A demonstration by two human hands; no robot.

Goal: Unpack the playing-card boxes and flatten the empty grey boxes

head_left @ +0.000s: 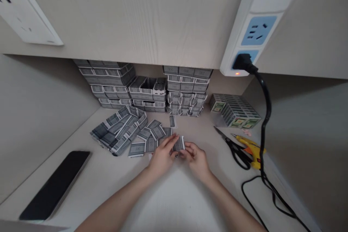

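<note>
Between my two hands is a playing card (178,144) with a grey patterned back and white edges, which look folded. My left hand (163,154) grips its left side, fingers over the top and thumb below. My right hand (196,157) pinches its right edge. Several loose folded cards (150,135) lie in an overlapping pile just left of my hands. One small card (172,121) lies apart behind them. Further left sits an open-topped tray built of cards (119,128), with some cards inside it.
Stacked card-built boxes (187,90) line the back wall. Packs of cards (236,110) stand at the back right. Black scissors (236,151) and a yellow glue gun (252,150) lie right, beside a black cable (265,116) from a power strip (252,29). A phone (57,185) lies left.
</note>
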